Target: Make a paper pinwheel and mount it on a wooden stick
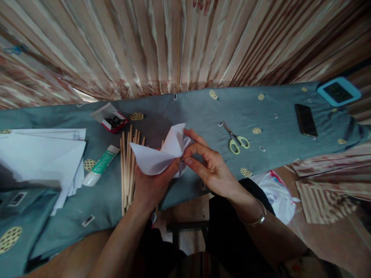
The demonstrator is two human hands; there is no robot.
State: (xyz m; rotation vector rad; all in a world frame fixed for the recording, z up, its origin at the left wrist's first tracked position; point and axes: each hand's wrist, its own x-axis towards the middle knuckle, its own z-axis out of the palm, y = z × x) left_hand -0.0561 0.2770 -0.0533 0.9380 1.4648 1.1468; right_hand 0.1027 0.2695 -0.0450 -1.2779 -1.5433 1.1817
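mid-frame, your left hand (152, 187) grips and your right hand (216, 170) pinches smooth, curled, sharp-cornered white paper (173, 142) that partly covers slim wooden sticks (125, 170) at centre-left, with scissors (232, 135) lying centre-right.

A grey-green cloth (278, 139) patterned with dotted yellow ovals and small dark labels covers the long table (194, 110). On its left side lies a loose stack of white paper (43, 154), edges uneven. Just right of that, a green-and-white tube (101, 166) lies slantwise, its far end near a bundle of slim wooden sticks (126, 166) running from near to far. Beyond them, toward the far edge, sits an open red box (117, 128) with small dark pieces inside. Right of centre rest scissors (232, 135) with pale yellow-green handles, blades pointing far and left. Farther right lies a dark phone (306, 119), and past it, a device with a light-blue frame (322, 92).
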